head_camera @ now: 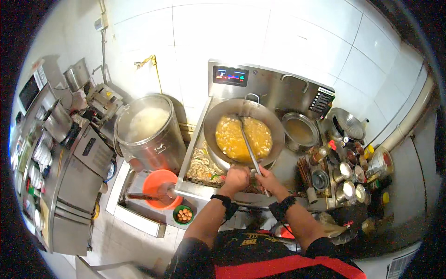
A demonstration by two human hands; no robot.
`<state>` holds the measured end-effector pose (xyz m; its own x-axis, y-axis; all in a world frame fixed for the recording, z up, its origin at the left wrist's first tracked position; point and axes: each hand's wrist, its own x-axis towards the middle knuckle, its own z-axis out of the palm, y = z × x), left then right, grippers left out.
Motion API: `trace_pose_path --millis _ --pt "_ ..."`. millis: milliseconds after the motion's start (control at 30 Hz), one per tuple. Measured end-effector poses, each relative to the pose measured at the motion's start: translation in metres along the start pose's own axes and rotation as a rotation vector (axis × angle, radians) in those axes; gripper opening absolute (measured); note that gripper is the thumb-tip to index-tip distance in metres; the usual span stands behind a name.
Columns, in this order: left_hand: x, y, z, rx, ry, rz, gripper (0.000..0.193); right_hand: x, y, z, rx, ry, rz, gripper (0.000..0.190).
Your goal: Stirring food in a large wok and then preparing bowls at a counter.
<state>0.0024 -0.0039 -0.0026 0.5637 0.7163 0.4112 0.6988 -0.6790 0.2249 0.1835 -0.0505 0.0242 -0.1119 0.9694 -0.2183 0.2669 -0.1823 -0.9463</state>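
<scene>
A large metal wok (pixel 277 118) sits on the steel stove, holding an orange-yellow soup (pixel 228 139) with pale pieces in it. The head of a long-handled ladle (pixel 248 143) is down in the soup near the wok's far side. My right hand (pixel 270 179) grips the ladle's handle just past the wok's near rim. My left hand (pixel 238 178) is closed at the near edge of the wok; whether it holds the rim or a cloth is hidden. Pale noodle-like strips (pixel 202 163) lie on the stove top at the wok's left.
At the left stands a tall steaming steel pot (pixel 153 151), with an orange bucket (pixel 151 188) and a green bowl of eggs (pixel 183 214) below it. Right of the wok are a round metal pan of liquid (pixel 300 129), a strainer (pixel 352 122), seasoning containers (pixel 345 171) and bundled sticks (pixel 304 171).
</scene>
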Motion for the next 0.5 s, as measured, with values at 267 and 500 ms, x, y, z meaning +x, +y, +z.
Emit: trace_pose_path --millis 267,500 --pt "-0.001 0.006 -0.003 -0.070 0.081 -0.009 0.016 -0.088 0.038 -0.047 -0.500 0.028 -0.134 0.066" --pt "0.001 0.006 0.001 0.003 0.021 -0.042 0.013 -0.186 -0.014 -0.106 -0.867 0.156 -0.252 0.064"
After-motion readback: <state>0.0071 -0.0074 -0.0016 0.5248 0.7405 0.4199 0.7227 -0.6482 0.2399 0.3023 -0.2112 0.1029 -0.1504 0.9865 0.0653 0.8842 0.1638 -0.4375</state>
